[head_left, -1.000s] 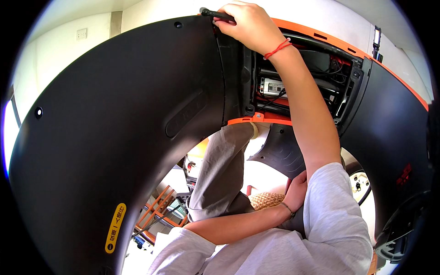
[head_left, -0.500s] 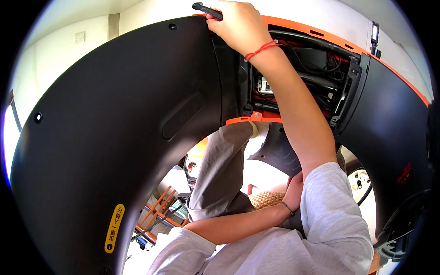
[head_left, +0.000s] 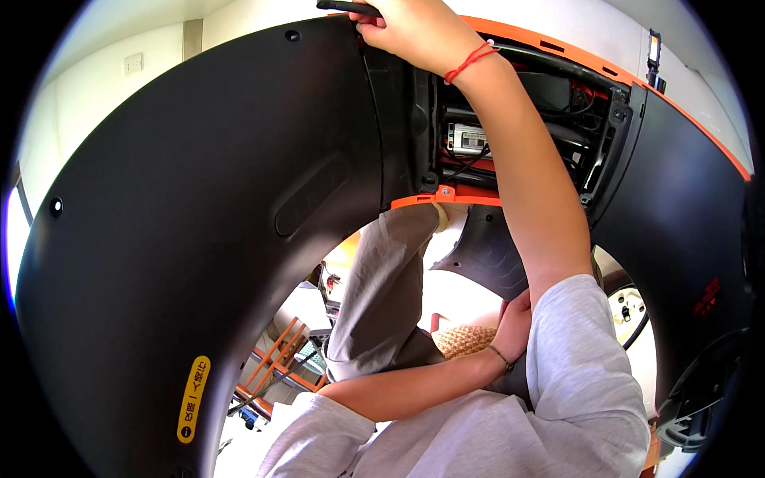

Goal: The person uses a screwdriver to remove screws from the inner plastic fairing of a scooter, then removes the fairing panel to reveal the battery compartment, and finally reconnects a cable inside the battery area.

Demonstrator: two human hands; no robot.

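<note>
My right hand (head_left: pixel 414 32) is closed around a black-handled tool (head_left: pixel 347 7) at the top edge of a large curved black body. The tool's far side is hidden by the hand. Below and right of that hand, an opening shows black tubes, cables and a silver box-shaped module (head_left: pixel 467 139). An orange bracket (head_left: pixel 445 193) with a screw sits at the opening's lower edge. My left arm crosses low in front of me, with the left hand (head_left: pixel 514 328) beneath the right upper arm. Its fingers are mostly hidden, near a loose black curved panel (head_left: pixel 484 253).
The black body's left panel (head_left: pixel 199 175) arches round me, with a yellow label (head_left: pixel 194 400). Another dark panel (head_left: pixel 677 183) curves down on the right. A woven tan object (head_left: pixel 464 341) lies by my leg. A wooden rack (head_left: pixel 280 354) stands low on the left.
The right wrist has swung up and to the right, and the tool's handle lies flatter. The whole view has shifted slightly, uncovering more of the silver module. The left hand stays in place.
</note>
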